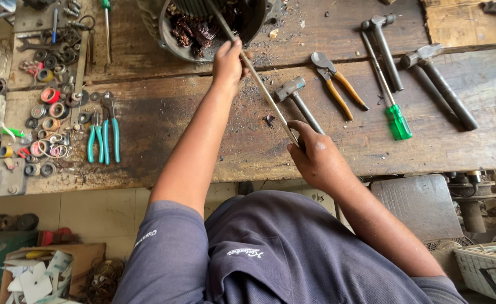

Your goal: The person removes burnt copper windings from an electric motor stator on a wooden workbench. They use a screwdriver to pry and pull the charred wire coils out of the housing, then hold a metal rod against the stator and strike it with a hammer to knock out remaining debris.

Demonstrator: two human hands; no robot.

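A long thin metal rod [259,84] runs diagonally from near the bench edge up into a round dark motor housing [172,42] with burnt copper windings [194,31] inside. My right hand [315,155] grips the rod's near end. My left hand [229,62] holds the rod farther up, right at the housing's rim. Both arms reach over the worn wooden workbench [203,129].
On the bench lie a small hammer [296,95], orange-handled cutters [335,84], a green-handled screwdriver [391,110], two larger hammers [439,84], teal-handled pliers [106,132] and several rings and washers [48,121] at left. A cardboard box [39,273] sits on the floor.
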